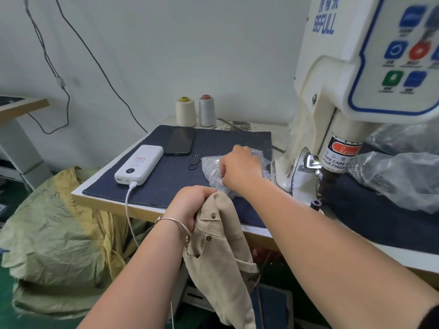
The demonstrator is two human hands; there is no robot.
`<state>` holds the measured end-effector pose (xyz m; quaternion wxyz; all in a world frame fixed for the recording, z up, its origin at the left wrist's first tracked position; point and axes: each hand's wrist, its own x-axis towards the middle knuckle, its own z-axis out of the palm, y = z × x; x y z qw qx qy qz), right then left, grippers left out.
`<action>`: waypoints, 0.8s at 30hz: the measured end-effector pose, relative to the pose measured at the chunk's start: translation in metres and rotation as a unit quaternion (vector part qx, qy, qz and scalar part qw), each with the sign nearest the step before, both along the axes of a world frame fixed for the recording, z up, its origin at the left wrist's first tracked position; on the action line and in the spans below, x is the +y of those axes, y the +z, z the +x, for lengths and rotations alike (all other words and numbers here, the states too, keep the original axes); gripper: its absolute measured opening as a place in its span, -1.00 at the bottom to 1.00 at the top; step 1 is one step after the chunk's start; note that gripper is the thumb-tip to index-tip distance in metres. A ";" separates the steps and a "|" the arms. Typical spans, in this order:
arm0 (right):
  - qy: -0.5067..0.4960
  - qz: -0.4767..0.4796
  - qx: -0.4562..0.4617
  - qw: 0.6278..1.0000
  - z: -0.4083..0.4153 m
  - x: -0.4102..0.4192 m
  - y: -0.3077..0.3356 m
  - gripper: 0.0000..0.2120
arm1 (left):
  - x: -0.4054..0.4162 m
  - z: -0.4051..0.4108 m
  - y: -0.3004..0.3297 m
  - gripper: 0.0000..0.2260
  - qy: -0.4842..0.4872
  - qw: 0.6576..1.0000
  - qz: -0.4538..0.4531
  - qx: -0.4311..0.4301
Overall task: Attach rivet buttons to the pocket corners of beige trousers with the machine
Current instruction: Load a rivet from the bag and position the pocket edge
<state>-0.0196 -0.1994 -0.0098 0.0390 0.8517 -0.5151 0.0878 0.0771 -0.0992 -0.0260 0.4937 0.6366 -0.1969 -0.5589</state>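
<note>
White wall behind, and a table (99, 198) laid with dark cloth (180, 176), likely to keep small parts from rolling off. On it lie a power bank (140, 166), a phone (179, 141) and 2 thread cones (196, 111), all pushed well clear of the machine (332, 110). The left hand (190, 207) grips the trousers (221, 252) by the top, bunched at the table edge – pocket side up, 2 rivets (211, 226) already showing, so the fabric seems held ready to feed under the press. The right hand (240, 166) reaches into a plastic bag (211, 166) just beside the machine, fingers curled among its contents – probably picking a rivet, though I cannot tell whether it has one.
</note>
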 end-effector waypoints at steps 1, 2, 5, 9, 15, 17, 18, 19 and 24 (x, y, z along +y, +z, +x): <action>-0.002 0.003 0.000 1.000 0.000 0.000 -0.001 -0.78 | 0.000 0.000 0.000 -0.76 -0.001 1.000 0.001 0.000; -0.007 0.004 0.009 1.000 -0.001 0.000 -0.001 -0.78 | -0.001 0.001 0.000 -0.77 -0.001 1.000 0.001 0.000; -0.026 -0.001 0.053 0.998 -0.001 0.000 -0.002 -0.71 | -0.001 0.001 -0.002 -0.78 0.001 1.000 -0.001 0.002; -0.036 0.012 0.089 0.995 0.003 -0.001 -0.002 -0.66 | -0.001 0.000 -0.002 -0.78 0.001 1.000 -0.002 0.007; -0.055 0.032 0.058 0.996 0.009 -0.006 -0.004 -0.64 | 0.001 0.000 -0.001 -0.80 0.001 1.000 0.000 0.002; -0.054 0.030 0.045 0.997 0.009 -0.006 -0.007 -0.67 | 0.000 0.000 -0.001 -0.82 0.000 1.000 0.000 -0.002; -0.054 0.030 0.040 0.997 0.009 -0.006 -0.007 -0.68 | 0.000 0.000 0.000 -0.82 -0.001 1.000 0.000 -0.003; -0.054 0.031 0.036 0.997 0.008 -0.007 -0.008 -0.68 | 0.000 0.000 0.000 -0.83 -0.002 1.000 0.000 -0.004; -0.052 0.042 0.025 0.997 0.007 -0.009 -0.008 -0.67 | 0.001 0.000 0.001 -0.88 -0.006 1.000 0.000 0.001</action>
